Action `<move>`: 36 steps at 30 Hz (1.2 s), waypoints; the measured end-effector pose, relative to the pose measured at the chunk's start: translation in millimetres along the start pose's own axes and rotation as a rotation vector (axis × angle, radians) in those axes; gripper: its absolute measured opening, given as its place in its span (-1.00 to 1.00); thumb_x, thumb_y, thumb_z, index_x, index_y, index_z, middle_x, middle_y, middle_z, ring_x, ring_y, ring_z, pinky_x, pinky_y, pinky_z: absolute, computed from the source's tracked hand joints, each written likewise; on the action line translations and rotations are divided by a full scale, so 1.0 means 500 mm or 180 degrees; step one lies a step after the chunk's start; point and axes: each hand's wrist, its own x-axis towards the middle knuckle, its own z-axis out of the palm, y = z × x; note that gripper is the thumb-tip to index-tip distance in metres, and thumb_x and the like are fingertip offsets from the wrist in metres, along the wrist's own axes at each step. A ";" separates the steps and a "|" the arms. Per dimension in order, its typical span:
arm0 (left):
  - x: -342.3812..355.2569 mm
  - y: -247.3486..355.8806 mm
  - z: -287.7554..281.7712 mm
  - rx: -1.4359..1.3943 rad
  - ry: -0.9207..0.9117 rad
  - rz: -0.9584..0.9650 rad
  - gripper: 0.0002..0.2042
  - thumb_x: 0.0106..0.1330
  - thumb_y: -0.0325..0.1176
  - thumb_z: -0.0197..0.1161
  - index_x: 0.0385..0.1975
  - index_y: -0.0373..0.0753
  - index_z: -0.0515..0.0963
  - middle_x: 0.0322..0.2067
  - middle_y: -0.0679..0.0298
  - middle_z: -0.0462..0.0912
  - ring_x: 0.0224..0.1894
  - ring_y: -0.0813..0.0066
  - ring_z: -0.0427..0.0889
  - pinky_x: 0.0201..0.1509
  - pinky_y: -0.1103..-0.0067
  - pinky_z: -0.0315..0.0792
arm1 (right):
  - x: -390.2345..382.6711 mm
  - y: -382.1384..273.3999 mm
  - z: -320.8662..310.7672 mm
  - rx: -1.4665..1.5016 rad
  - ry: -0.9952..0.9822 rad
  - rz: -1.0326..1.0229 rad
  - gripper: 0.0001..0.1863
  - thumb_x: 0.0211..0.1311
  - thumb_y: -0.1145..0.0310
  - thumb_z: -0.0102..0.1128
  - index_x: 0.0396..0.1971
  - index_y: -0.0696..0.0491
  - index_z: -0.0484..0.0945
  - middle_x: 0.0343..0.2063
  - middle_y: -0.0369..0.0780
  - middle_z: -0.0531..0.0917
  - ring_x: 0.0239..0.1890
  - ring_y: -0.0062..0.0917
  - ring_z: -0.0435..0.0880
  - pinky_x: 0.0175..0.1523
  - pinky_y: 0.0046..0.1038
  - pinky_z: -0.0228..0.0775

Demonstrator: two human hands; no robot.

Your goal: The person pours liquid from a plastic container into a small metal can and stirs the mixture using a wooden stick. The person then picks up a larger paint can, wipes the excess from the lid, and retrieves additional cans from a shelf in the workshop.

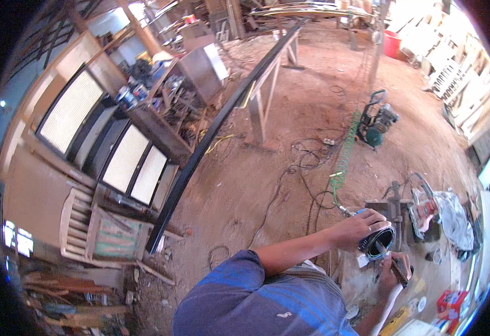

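Observation:
My left hand (361, 229) is closed around a dark open can (371, 252) with a round rim, tilted so its dark inside shows. Below it, my right hand (393, 269) grips a brush (402, 274) by its handle, its head at the can's mouth. A green coiled hose (345, 151) runs down to a fitting beside my left hand. Right of the can are a metal clamp-like fixture (396, 199), a red-and-silver power tool (424, 210) and a crumpled plastic sheet (452, 218) on a cluttered worktop (430, 280).
A long dark painted beam (217, 134) rests on wooden trestles (259, 117) to the left. A compressor (376, 123) stands on the dirt floor among trailing cables (292, 168). Cabinets (124, 157) line the left; a red bucket (391, 42) and stacked boards (452, 73) are at back right.

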 end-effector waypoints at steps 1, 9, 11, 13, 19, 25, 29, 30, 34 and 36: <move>-0.011 -0.008 0.000 0.0174 0.0059 -0.0023 -0.05 -0.06 -0.23 0.61 0.47 -0.24 0.42 0.29 0.04 0.56 0.37 -0.05 0.50 0.52 0.19 0.43 | 0.006 -0.011 0.009 0.0161 -0.0171 0.0076 -0.86 0.55 0.39 0.32 -0.18 0.16 0.64 -0.41 -0.27 0.68 -0.42 -0.58 0.70 -0.26 -0.45 0.57; -0.100 -0.004 -0.062 0.0470 0.0286 -0.0447 -0.03 -0.11 -0.22 0.62 0.47 -0.21 0.42 0.27 0.06 0.57 0.34 -0.03 0.52 0.50 0.20 0.44 | 0.053 -0.020 0.099 0.1372 -0.0027 0.0757 -0.80 0.62 0.34 0.28 -0.09 0.20 0.67 -0.28 -0.16 0.77 -0.36 -0.53 0.77 -0.17 -0.44 0.62; -0.118 0.008 -0.084 0.0376 0.0326 -0.0601 0.02 -0.19 -0.23 0.63 0.47 -0.21 0.41 0.28 0.06 0.56 0.35 -0.05 0.51 0.50 0.19 0.43 | 0.071 -0.020 0.106 0.1190 -0.0088 0.0425 -0.81 0.59 0.36 0.31 -0.08 0.20 0.69 -0.31 -0.16 0.76 -0.35 -0.49 0.76 -0.15 -0.41 0.62; -0.132 0.001 -0.089 0.0398 0.0424 -0.0642 0.05 -0.22 -0.25 0.65 0.48 -0.21 0.40 0.29 0.06 0.55 0.36 -0.05 0.50 0.51 0.18 0.42 | 0.087 -0.025 0.102 0.0352 -0.0348 -0.0317 -0.85 0.52 0.40 0.34 -0.12 0.19 0.70 -0.34 -0.16 0.73 -0.31 -0.42 0.76 -0.14 -0.38 0.61; -0.141 -0.006 -0.098 0.0279 0.0386 -0.0796 0.14 -0.30 -0.30 0.70 0.52 -0.21 0.37 0.34 0.06 0.52 0.42 -0.06 0.45 0.57 0.16 0.38 | 0.063 -0.084 0.113 0.0978 -0.1050 0.0729 -0.85 0.55 0.36 0.30 -0.17 0.15 0.65 -0.38 -0.21 0.73 -0.39 -0.52 0.77 -0.15 -0.46 0.62; -0.116 -0.021 -0.094 0.0215 0.0226 -0.0643 0.18 -0.33 -0.27 0.75 0.53 -0.20 0.35 0.38 0.05 0.50 0.45 -0.07 0.42 0.59 0.15 0.37 | 0.078 -0.059 0.112 0.1252 -0.0148 0.0655 -0.86 0.57 0.38 0.31 -0.12 0.16 0.66 -0.39 -0.24 0.74 -0.36 -0.55 0.72 -0.18 -0.43 0.59; -0.089 -0.028 -0.091 0.0144 0.0078 -0.0441 0.19 -0.30 -0.24 0.75 0.54 -0.21 0.31 0.37 0.07 0.49 0.43 -0.10 0.44 0.58 0.15 0.39 | 0.075 -0.067 0.090 0.0057 0.0113 -0.0435 -0.85 0.47 0.42 0.36 -0.28 0.19 0.70 -0.40 -0.17 0.70 -0.38 -0.44 0.72 -0.21 -0.38 0.57; -0.081 -0.028 -0.084 0.0167 0.0103 -0.0397 0.17 -0.31 -0.27 0.74 0.53 -0.20 0.34 0.35 0.07 0.51 0.42 -0.08 0.45 0.55 0.14 0.41 | 0.065 -0.077 0.084 0.0175 -0.0045 -0.0163 -0.85 0.45 0.42 0.38 -0.28 0.20 0.69 -0.40 -0.16 0.71 -0.39 -0.42 0.73 -0.22 -0.37 0.57; -0.055 -0.039 -0.056 0.0006 -0.0118 -0.0330 0.19 -0.32 -0.24 0.74 0.54 -0.21 0.31 0.36 0.07 0.48 0.43 -0.10 0.43 0.58 0.15 0.39 | 0.029 -0.059 0.076 0.0849 -0.0142 0.0718 -0.82 0.50 0.38 0.40 -0.22 0.20 0.66 -0.42 -0.19 0.72 -0.45 -0.48 0.74 -0.27 -0.42 0.59; -0.052 -0.064 -0.022 0.0122 -0.0123 -0.0175 0.20 -0.33 -0.24 0.73 0.54 -0.21 0.31 0.36 0.07 0.48 0.42 -0.10 0.44 0.58 0.15 0.39 | 0.018 -0.055 0.070 0.1503 -0.0142 0.1218 -0.80 0.58 0.33 0.34 -0.12 0.18 0.63 -0.40 -0.21 0.72 -0.46 -0.55 0.74 -0.26 -0.48 0.66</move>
